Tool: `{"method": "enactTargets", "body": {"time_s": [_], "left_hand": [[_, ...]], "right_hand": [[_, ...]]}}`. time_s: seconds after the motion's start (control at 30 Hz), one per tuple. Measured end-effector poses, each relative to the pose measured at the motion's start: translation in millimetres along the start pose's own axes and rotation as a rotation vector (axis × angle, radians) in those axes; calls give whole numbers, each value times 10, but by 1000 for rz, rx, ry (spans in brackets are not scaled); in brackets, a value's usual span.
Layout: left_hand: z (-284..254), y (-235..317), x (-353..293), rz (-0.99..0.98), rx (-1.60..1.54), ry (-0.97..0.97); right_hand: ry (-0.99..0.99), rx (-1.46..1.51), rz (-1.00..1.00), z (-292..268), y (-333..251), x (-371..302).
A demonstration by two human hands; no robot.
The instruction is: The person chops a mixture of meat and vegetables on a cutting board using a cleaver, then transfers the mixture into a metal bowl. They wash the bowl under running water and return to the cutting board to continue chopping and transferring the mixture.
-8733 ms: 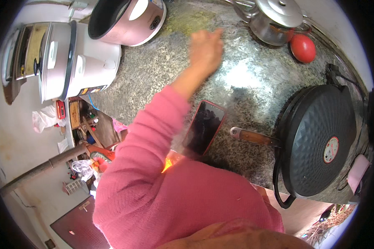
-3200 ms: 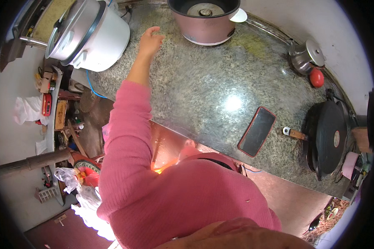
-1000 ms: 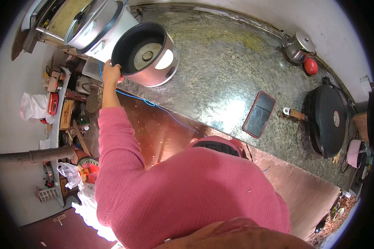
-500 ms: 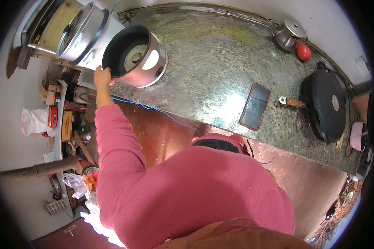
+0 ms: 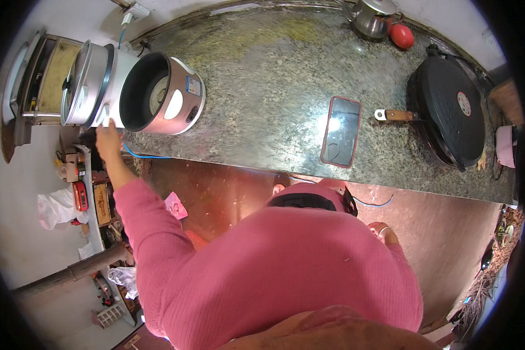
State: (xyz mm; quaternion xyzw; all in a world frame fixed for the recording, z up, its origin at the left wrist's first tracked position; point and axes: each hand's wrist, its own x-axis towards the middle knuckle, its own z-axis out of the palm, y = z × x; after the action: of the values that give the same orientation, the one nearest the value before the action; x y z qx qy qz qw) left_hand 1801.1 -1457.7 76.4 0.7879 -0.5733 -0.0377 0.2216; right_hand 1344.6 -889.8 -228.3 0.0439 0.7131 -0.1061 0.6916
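Note:
My left hand reaches to the front of a white rice cooker, its fingers partly stretched out and slightly blurred beside the cooker's front fitting. Nothing shows in its grasp; whether the fingertips touch the cooker I cannot tell. A silver lid with a dark knob sits on that cooker. Close on its right stands a pinkish-brown rice cooker, lidless, with a dark inside and a round plate at the bottom. My right hand, wearing a ring, hangs low beside my body, mostly hidden by my sleeve and torso.
On the speckled stone counter lies a phone in a red case. Farther right is a round black electric pan with a wooden-handled tool at its edge. A metal kettle and red object stand at the back.
My left hand has left the rim of the pinkish-brown cooker and moved left to the white cooker's front. The view has shifted, and my right hand now shows beside my body.

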Motion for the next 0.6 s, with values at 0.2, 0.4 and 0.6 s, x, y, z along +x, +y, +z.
{"method": "enactTargets", "body": {"time_s": [0.2,0.4,0.6], "left_hand": [[-412,516,-842,218,-733,-273],[411,1000,-1554,346,-57,-649],[1105,1151,-2497,477,-157,-930]], "right_hand": [[-219,-198,-320,-277,-1060,-810],[-377,219,-838,-238,-2045,-1353],[-417,365,-875,-139,-2379,-1186]]}}
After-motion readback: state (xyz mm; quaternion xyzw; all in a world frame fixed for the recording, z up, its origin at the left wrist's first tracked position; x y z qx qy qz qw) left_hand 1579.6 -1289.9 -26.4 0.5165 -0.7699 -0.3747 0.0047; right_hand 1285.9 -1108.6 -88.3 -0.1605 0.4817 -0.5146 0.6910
